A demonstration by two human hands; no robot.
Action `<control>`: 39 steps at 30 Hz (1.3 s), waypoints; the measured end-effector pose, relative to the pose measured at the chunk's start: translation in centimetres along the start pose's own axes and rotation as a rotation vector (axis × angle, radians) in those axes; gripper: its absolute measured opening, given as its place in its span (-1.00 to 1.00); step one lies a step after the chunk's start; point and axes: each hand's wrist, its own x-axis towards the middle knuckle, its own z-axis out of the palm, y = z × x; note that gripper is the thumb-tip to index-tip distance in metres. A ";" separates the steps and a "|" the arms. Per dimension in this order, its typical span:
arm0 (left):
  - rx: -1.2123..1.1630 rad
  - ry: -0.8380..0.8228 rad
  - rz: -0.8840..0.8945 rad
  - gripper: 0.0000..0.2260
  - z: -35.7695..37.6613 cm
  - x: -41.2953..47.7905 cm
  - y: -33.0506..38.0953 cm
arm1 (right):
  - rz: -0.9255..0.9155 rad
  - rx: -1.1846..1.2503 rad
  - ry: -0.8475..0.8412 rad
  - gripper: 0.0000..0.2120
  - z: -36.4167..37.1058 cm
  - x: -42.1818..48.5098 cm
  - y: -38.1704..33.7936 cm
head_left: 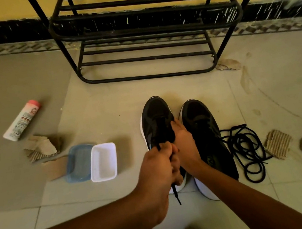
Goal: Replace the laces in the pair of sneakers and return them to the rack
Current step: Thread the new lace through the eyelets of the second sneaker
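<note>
The fingers (173, 161) of my left hand (158, 169) are curled tight and pinch a black woven lace (177, 195). Its free end hangs below the fist, toward the tiled floor (105, 105). My right hand (185, 142) sits just beyond, with its fingers curled over the tongue and eyelet row of the black mesh sneaker with a white sole (153, 117). It holds that part steady. Both forearms reach forward and converge over this shoe, and the two hands touch.

Step in hand, as I judge it: lace work at the upper eyelets of this shoe. I cannot tell whether the lace is being drawn out or threaded in. The next move calls for a steady pull along the line of the lace while the right hand braces the upper. After that comes a fresh grip nearer the eyelet.

The second black sneaker (203, 126) stands just beside the first. Both are on the floor with their toes toward the black metal tube shoe rack (143, 30). A loose coil of black cord lace (246, 149) lies on the floor just beside the second sneaker. The return to the rack is not yet done.
</note>
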 end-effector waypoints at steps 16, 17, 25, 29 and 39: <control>0.617 0.160 0.344 -0.69 -4.5 6.6 0.1 | -0.293 -0.598 0.106 -0.59 -2.3 -2.7 -1.2; 0.684 0.102 0.349 -0.70 -4.7 6.8 -0.1 | -0.262 -0.644 0.070 -0.51 -2.3 -2.2 -1.4; 0.876 0.038 0.402 -0.69 -4.8 7.2 -1.0 | -0.233 -0.711 -0.136 -0.54 -2.5 -0.6 -2.0; 0.749 0.035 0.348 -0.65 -4.7 6.9 -1.4 | -0.244 -0.627 -0.115 -0.68 -2.9 -0.4 -1.7; 0.544 0.058 0.236 -0.78 -4.8 7.3 -1.4 | -0.134 -0.541 -0.247 -0.30 -5.9 -3.4 -1.8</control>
